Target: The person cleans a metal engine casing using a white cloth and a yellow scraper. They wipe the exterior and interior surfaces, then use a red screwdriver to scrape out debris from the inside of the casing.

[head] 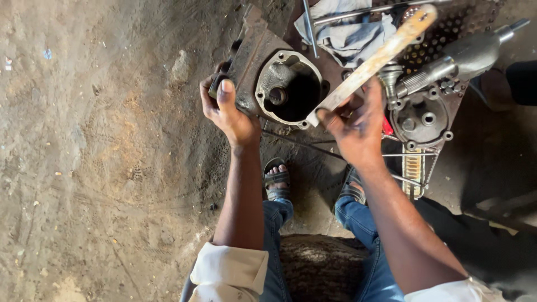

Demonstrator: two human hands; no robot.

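Housing [279, 84] tilted up off the dirt floor [100, 168], left hand [226, 109] gripping its edge. Right hand [355, 120] clenched on wooden handle [380, 56], tip at the rim. Looks like prying; needs a firm brace.

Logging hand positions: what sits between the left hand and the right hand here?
In the head view, the round open bore of the metal housing lies between the left hand and the right hand, with the wooden handle crossing its edge.

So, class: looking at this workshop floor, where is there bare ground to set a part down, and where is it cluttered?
Free: the dirt floor left of the left hand and the metal housing it grips. Crowded: right of the right hand and its wooden handle, with a grey rag, a perforated tray and a shafted assembly.
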